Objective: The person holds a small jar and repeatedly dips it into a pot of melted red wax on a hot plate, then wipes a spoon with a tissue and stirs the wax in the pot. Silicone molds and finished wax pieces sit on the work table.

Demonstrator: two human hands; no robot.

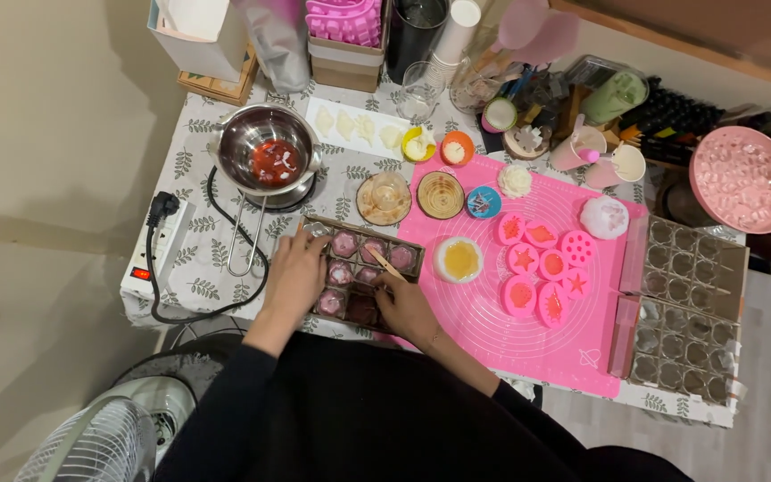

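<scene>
Hands [294, 278] on compartmented tray [360, 277], wooden stick [386, 263].

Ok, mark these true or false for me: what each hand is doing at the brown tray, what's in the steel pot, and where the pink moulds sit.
1. The left hand rests on the brown tray. True.
2. The right hand holds a wooden stick over the tray. True.
3. The steel pot holds blue liquid. False: it is red.
4. The pink moulds sit on bare cloth. False: they lie on the pink mat.
</scene>
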